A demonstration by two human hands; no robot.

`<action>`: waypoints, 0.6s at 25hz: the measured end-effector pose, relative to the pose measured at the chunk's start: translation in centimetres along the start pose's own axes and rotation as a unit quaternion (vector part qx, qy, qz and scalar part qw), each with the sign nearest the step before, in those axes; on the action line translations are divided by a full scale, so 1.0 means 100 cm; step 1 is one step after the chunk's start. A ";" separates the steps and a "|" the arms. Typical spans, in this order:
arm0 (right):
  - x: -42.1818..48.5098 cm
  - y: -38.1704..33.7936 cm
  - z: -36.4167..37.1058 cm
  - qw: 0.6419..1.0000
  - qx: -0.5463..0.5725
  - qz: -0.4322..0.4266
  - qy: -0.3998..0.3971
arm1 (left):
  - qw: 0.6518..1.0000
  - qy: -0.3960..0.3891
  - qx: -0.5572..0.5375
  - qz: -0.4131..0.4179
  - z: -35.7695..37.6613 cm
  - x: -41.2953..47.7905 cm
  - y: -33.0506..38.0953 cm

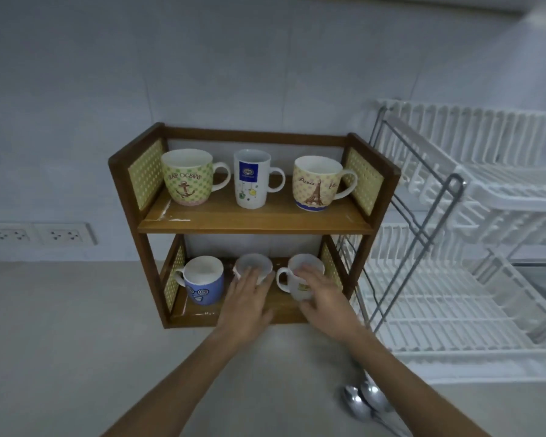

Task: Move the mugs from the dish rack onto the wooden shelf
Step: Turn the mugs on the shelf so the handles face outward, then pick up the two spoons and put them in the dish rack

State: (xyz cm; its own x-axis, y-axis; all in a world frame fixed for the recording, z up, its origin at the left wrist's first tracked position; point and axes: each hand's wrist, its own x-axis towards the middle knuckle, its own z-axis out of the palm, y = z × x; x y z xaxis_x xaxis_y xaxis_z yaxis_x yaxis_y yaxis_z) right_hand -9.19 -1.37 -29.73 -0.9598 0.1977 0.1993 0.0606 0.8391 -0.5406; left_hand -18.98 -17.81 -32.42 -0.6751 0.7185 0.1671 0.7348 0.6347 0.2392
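A two-tier wooden shelf stands against the wall. Its top tier holds an anchor mug, a tall white mug with a blue label and an Eiffel Tower mug. On the bottom tier stand a blue mug, a small white mug and a white mug with a yellow mark. My left hand rests against the small white mug, fingers around its front. My right hand wraps the side of the white mug with the yellow mark. The white dish rack at the right shows no mugs.
Several spoons lie on the grey counter near my right forearm. Two wall sockets sit at the left, low on the tiled wall. The dish rack's grey metal frame stands close to the shelf's right side.
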 end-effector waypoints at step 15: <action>-0.218 0.136 -0.067 0.949 -0.135 0.237 -0.159 | 0.986 -0.061 -0.075 0.132 0.096 -0.116 0.221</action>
State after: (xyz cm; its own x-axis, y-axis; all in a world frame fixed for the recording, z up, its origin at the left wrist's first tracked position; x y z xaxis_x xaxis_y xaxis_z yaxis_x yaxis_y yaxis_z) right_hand 14.39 9.12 -35.92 -0.8384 0.4589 -0.2940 0.5335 0.8015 -0.2701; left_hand 5.70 -9.36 -38.21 -0.4416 0.8880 0.1281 0.8596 0.3779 0.3438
